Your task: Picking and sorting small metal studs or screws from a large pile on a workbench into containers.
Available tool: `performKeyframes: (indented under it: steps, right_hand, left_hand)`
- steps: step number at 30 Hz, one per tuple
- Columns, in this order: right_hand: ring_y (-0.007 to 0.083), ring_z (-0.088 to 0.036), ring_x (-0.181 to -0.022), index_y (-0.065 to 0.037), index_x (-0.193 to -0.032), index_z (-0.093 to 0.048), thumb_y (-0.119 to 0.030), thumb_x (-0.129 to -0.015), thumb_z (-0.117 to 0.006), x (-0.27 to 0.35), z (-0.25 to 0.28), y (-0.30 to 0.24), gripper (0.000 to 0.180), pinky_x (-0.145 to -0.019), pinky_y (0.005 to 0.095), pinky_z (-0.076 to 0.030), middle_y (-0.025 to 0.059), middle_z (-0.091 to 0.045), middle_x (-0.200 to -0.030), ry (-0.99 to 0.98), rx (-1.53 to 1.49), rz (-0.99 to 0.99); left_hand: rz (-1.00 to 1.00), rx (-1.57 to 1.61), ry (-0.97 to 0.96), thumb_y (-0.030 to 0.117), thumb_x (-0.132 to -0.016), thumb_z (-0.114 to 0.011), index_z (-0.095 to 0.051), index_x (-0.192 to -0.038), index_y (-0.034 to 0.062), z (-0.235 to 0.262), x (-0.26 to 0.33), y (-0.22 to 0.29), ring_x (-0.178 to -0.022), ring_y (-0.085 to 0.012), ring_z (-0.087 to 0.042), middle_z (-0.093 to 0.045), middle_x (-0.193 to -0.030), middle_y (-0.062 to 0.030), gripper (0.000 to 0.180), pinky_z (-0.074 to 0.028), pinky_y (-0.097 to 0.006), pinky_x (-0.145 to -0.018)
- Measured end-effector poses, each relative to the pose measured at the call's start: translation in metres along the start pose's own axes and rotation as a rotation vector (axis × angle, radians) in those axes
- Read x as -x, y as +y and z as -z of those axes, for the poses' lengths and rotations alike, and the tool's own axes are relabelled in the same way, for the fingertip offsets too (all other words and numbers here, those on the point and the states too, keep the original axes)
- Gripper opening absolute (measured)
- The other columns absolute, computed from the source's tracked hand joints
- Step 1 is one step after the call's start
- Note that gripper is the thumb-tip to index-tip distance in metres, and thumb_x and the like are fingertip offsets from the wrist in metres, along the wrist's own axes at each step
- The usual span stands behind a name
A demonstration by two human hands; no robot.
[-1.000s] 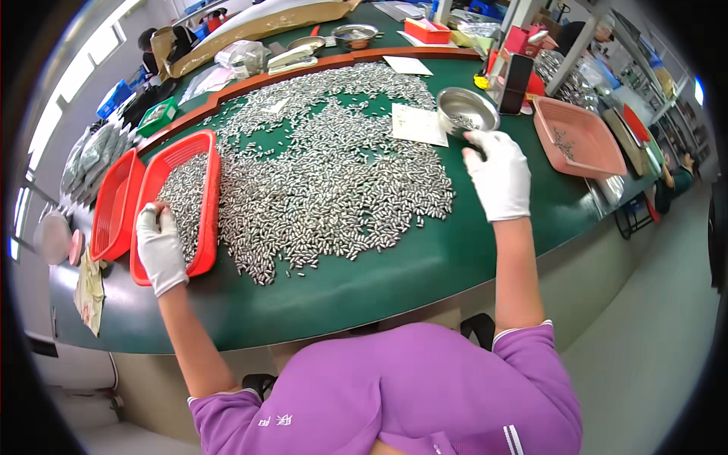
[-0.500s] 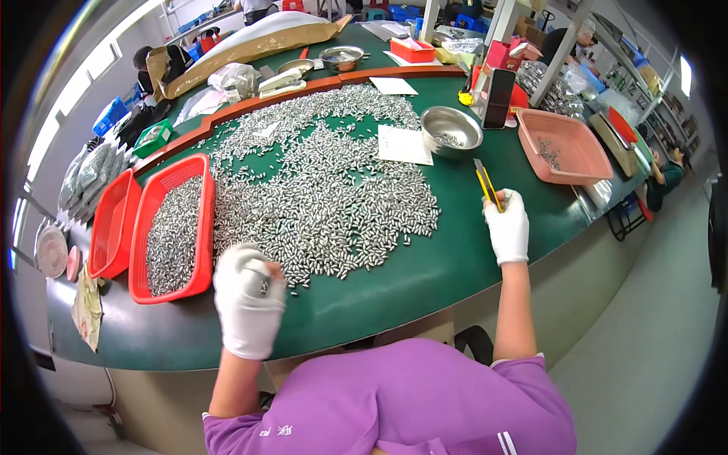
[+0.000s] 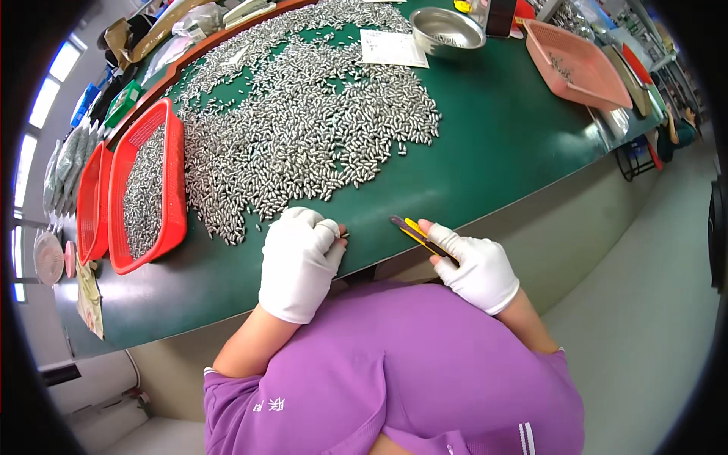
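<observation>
My left hand, in a white glove with bare fingertips, is closed near the table's front edge. A small metal piece shows between its thumb and finger. To its right, my gloved right hand grips a yellow and black utility knife. The knife's blade end points left, toward my left hand, and the two are apart. Beyond my hands, a wide layer of small silvery capsule-shaped metal pieces covers much of the green table.
At left, a red plastic basket holds many metal pieces, with another red basket beside it. A steel bowl and a white paper slip lie beyond the pile. A pink basket stands at far right.
My left hand has moved right, away from the red basket. My right hand has come down and left with the knife, which now points left. The view has tilted lower.
</observation>
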State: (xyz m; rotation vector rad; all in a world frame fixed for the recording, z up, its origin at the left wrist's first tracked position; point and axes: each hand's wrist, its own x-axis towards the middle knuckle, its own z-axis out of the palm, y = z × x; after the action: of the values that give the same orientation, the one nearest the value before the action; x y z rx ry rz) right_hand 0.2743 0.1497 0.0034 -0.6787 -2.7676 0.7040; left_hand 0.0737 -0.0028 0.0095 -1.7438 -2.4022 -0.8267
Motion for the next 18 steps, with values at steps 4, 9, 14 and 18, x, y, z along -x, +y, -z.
performKeyframes:
  steps: [4,9,14,18]
  right_hand:
    - [0.0264,-0.062,-0.058,-0.02,-0.131,-0.055,-0.01,-0.079,-0.062,-0.001,-0.002,-0.005,0.053,-0.057,0.0361,-0.052,0.011,-0.065,-0.077,-0.108,-0.013,0.075]
    - [0.0267,-0.061,-0.057,-0.022,-0.135,-0.05,-0.011,-0.081,-0.056,-0.005,0.004,-0.026,0.056,-0.055,0.0353,-0.051,0.0098,-0.064,-0.074,-0.219,0.061,0.164]
    - [0.0274,-0.061,-0.056,-0.022,-0.134,-0.051,-0.01,-0.08,-0.056,-0.003,-0.008,-0.024,0.056,-0.055,0.0375,-0.052,0.0099,-0.062,-0.069,-0.109,0.036,0.118]
    - [0.0263,-0.061,-0.056,-0.021,-0.13,-0.055,-0.006,-0.077,-0.058,0.002,-0.01,-0.023,0.055,-0.055,0.0381,-0.052,0.0093,-0.062,-0.065,0.039,0.029,0.039]
  left_hand:
    - [0.002,-0.002,-0.01,0.005,-0.066,-0.072,-0.064,-0.077,0.0065,-0.003,0.002,0.002,-0.079,-0.0278,-0.055,-0.056,-0.075,-0.0079,0.014,-0.046,-0.038,-0.07]
    - [-0.039,-0.011,-0.009,0.006,-0.067,-0.07,-0.062,-0.076,0.0071,-0.002,0.006,0.003,-0.08,-0.0283,-0.056,-0.057,-0.076,-0.0079,0.012,-0.046,-0.039,-0.07]
    - [-0.115,0.058,0.069,-0.001,-0.062,-0.072,-0.06,-0.074,0.0058,-0.005,0.0,0.004,-0.083,-0.0285,-0.057,-0.057,-0.08,-0.008,0.018,-0.046,-0.038,-0.071]
    - [-0.256,0.06,-0.023,-0.001,-0.06,-0.072,-0.058,-0.071,0.006,-0.006,-0.005,-0.001,-0.078,-0.0285,-0.058,-0.057,-0.08,-0.0077,0.019,-0.046,-0.04,-0.065]
